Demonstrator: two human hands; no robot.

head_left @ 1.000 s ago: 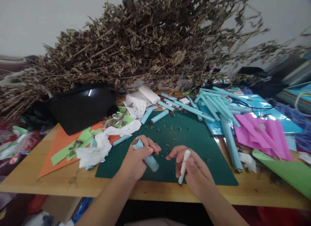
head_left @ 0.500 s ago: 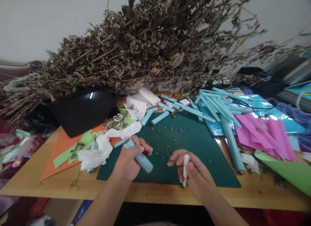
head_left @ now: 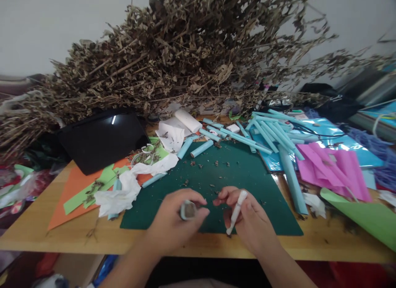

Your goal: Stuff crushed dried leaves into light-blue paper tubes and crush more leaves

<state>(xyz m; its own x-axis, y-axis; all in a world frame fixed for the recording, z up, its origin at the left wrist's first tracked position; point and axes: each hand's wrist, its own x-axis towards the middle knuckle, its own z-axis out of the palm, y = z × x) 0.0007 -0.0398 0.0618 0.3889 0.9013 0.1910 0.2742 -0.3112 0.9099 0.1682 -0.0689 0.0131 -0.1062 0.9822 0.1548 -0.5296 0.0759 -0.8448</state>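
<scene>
Left hand (head_left: 173, 224) clamped on blue paper tube (head_left: 187, 209), right hand (head_left: 247, 220) on white stick (head_left: 236, 206); we keep tube upright, tamp gently.

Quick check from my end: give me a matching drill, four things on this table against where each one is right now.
Things:
1. blue tube
2. white stick
3. black case
4. pink paper

Places:
A. in the right hand
B. right of the green mat
C. in the left hand
D. left of the mat, before the dried branches

Pairs: 1-C, 2-A, 3-D, 4-B
</scene>
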